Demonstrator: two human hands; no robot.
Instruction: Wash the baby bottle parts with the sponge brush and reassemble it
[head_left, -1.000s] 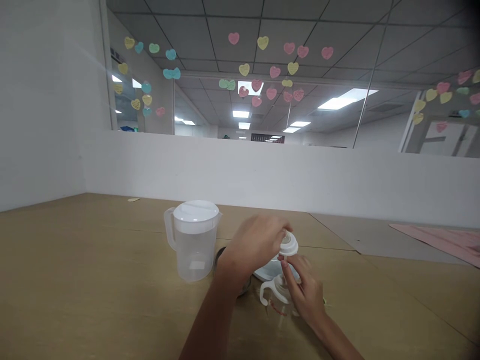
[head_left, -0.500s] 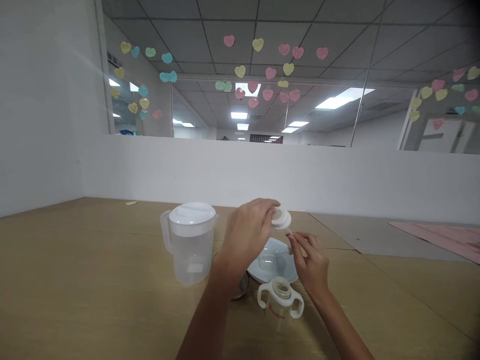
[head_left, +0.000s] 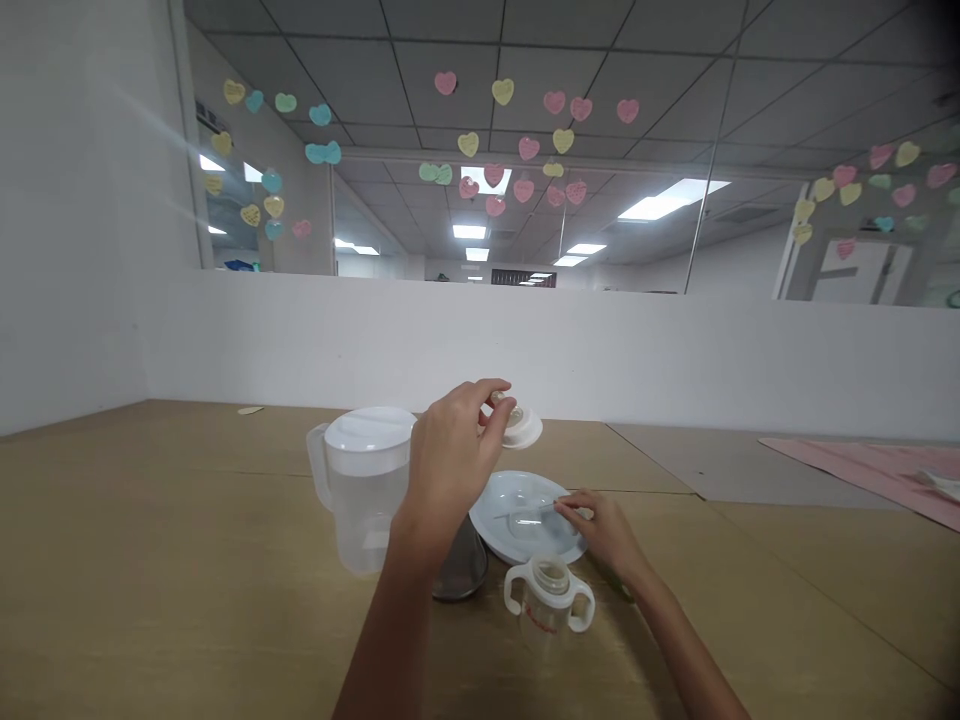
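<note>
My left hand (head_left: 450,455) is raised, its thumb and fingers pinching the clear nipple of a white bottle cap (head_left: 526,428). Lower and to the right, my right hand (head_left: 606,538) pinches a thin, translucent straw-like piece (head_left: 534,508) over a pale blue dish (head_left: 487,528). Other clear items in the dish are too faint to name. In front of the dish stands a clear baby bottle (head_left: 550,598) with two white handles, red lettering and an uncovered mouth.
A lidded translucent pitcher (head_left: 364,500) stands to the left, partly hidden by my left hand. Beside my left forearm lies a dark metal dish (head_left: 466,568). A pink cloth (head_left: 862,465) is at the far right, and a white wall (head_left: 420,335) rises behind the table.
My right hand has moved down and left with the straw-like piece, away from the cap, to over the dish. My left hand still holds the cap, now farther left.
</note>
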